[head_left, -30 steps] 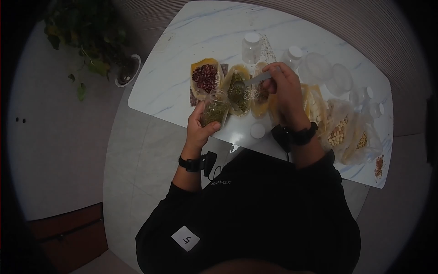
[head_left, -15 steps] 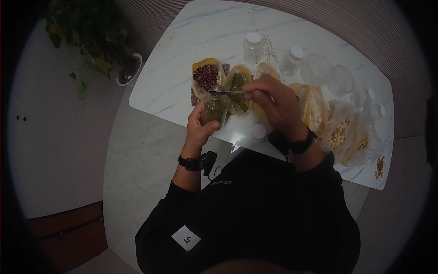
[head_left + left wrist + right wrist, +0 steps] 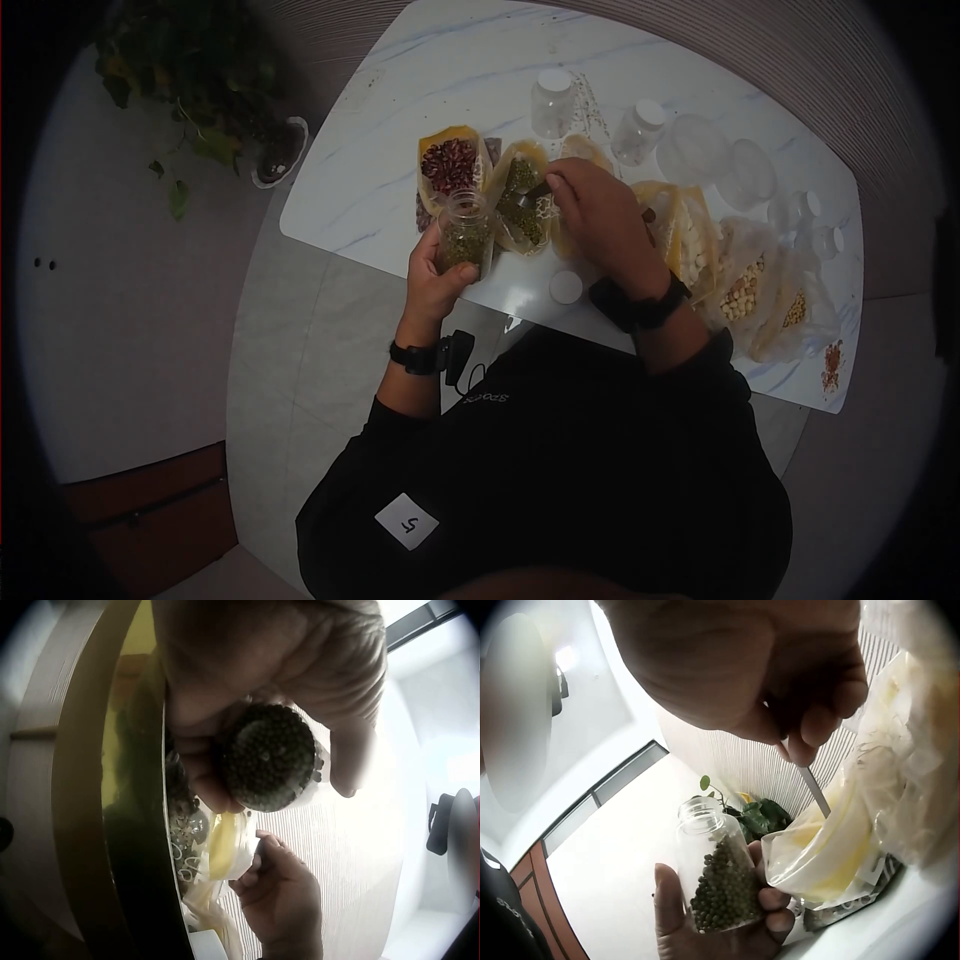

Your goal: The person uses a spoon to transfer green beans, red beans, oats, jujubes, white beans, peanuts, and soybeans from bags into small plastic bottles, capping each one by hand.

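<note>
Two broad areas first: pale tiled floor (image 3: 290, 350) and a white desk (image 3: 365, 150) with blue-grey veining and rounded corners. Reddish-brown cabinet (image 3: 150, 520) lower left in head view, leafy potted plant (image 3: 200, 80) upper left. Person wears a black top (image 3: 560, 480).

On desk: opened bags in a row, incl. red bean bag (image 3: 455, 133) and green bean bag (image 3: 523, 149); paler beans in clear bags (image 3: 740, 295) toward the right; capped clear jars (image 3: 553, 108) at back, brown crumbs (image 3: 832, 367) near right edge.

Left hand (image 3: 437, 285): grip wrapped round an open glass jar (image 3: 465, 245), part-filled with green beans, at the desk's near edge. Right hand (image 3: 610, 215): narrow grip, pinching the spoon (image 3: 524, 201), its bowl in the green bean bag. Loose white cap (image 3: 566, 287) near front edge.

Writing: white card (image 3: 407, 521) on the top, handwritten "5"; chest lettering (image 3: 485, 399) starts "SPO", rest unclear.
</note>
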Tool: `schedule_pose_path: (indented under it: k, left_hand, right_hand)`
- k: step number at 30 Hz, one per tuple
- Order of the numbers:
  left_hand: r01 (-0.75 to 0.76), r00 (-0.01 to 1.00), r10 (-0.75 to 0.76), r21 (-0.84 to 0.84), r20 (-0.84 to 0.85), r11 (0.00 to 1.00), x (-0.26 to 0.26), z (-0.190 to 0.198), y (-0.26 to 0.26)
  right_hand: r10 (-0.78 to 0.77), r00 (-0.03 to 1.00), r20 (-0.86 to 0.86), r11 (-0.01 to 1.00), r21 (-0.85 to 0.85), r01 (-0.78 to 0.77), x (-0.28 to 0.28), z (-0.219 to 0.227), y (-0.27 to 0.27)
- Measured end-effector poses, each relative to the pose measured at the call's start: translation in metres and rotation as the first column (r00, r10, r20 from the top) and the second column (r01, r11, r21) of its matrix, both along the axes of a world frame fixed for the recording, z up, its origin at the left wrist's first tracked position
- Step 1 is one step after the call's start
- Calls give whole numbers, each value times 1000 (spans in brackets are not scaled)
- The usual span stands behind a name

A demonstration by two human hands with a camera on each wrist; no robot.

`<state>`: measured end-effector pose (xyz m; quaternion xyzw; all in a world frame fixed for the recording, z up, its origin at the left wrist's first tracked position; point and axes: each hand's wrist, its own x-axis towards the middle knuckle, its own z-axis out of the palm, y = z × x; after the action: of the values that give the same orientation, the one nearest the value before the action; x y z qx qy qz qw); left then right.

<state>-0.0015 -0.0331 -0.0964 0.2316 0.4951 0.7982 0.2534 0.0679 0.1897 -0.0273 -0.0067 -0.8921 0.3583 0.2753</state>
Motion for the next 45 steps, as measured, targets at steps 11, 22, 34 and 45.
schedule_pose_path:
  k: [11, 22, 34, 45]
  left_hand:
    - [2, 1000, -2, -11, -6, 1000, 0, 0, 0]
    - [-9, 999, 8, -17, -36, 1000, 1, -1, -1]
    - [-30, 996, 17, -138, -91, 990, 3, 7, 3]
    - [-39, 999, 39, -18, -1, 999, 1, 3, 3]
  right_hand:
    - [246, 925, 290, 868, -491, -77, -4, -7, -5]
    - [93, 987, 130, 512, -857, 65, -3, -1, 14]
    - [63, 997, -50, 495, -866, -75, 7, 23, 2]
    - [246, 957, -151, 882, -375, -286, 18, 34, -14]
